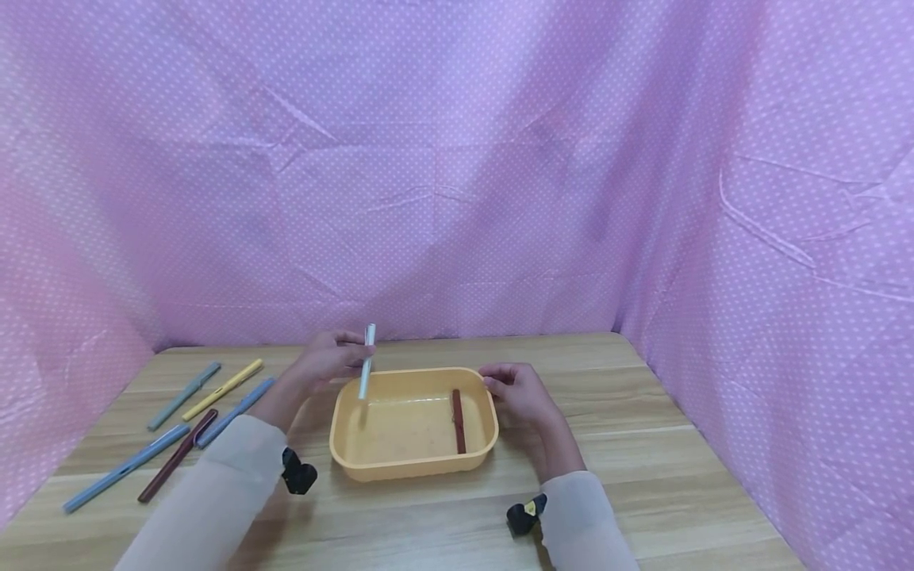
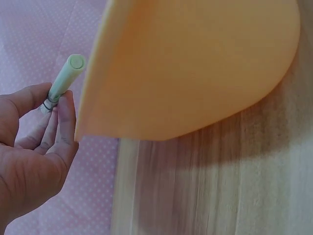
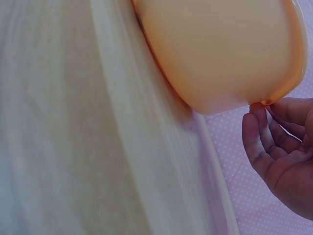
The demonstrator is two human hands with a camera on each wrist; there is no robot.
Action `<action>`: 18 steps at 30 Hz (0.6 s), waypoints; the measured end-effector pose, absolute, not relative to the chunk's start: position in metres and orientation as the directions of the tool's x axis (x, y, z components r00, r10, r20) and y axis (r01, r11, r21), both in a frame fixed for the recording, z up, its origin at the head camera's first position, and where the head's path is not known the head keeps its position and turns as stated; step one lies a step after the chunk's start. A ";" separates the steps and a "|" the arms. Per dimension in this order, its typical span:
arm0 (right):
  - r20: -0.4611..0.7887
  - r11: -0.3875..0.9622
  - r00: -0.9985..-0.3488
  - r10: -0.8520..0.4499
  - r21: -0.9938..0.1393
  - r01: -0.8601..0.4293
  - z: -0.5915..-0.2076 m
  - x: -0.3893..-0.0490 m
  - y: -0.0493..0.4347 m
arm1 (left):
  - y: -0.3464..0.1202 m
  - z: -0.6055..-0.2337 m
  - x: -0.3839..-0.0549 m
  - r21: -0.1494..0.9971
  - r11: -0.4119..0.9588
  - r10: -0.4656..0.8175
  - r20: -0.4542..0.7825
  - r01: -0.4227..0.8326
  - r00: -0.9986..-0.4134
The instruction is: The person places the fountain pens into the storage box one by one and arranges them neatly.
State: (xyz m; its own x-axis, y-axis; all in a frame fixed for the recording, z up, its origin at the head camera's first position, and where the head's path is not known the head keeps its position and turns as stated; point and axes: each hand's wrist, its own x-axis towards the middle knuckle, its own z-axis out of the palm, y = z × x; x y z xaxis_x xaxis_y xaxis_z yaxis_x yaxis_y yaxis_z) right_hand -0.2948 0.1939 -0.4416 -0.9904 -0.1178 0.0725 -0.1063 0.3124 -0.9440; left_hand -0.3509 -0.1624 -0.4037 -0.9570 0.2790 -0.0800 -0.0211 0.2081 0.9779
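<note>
My left hand [image 1: 329,358] pinches a pale mint-white pen [image 1: 366,362] between thumb and fingers. The pen stands nearly upright above the left rear corner of a yellow plastic box [image 1: 414,468]; in the left wrist view the round end of the pen [image 2: 77,62] points toward the camera. At the box's right rear corner, my right hand [image 1: 522,390] grips the rim between thumb and fingertips, which also shows in the right wrist view beside the box wall [image 3: 230,54]. A dark red pen [image 1: 458,421] lies inside the box, near its right end.
Left of the box, several pens lie spread on the wooden table [image 1: 400,523]: a grey-green pen [image 1: 184,396], a yellow pen [image 1: 223,389], blue pens [image 1: 126,468] and a dark red pen [image 1: 177,457]. Pink dotted cloth [image 1: 457,198] hangs behind and at both sides.
</note>
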 end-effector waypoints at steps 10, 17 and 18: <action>0.071 0.314 -0.990 -0.122 -0.943 -0.106 -0.443 -0.296 0.194 | -0.150 -0.403 -0.347 0.981 0.190 0.298 -0.084 -0.027 -0.951; 0.080 0.313 -0.989 -0.125 -0.943 -0.116 -0.442 -0.295 0.194 | -0.140 -0.402 -0.342 0.988 0.155 0.330 -0.061 -0.010 -0.942; 0.081 0.313 -0.989 -0.125 -0.942 -0.117 -0.442 -0.295 0.195 | -0.137 -0.401 -0.341 0.988 0.152 0.327 -0.061 -0.011 -0.943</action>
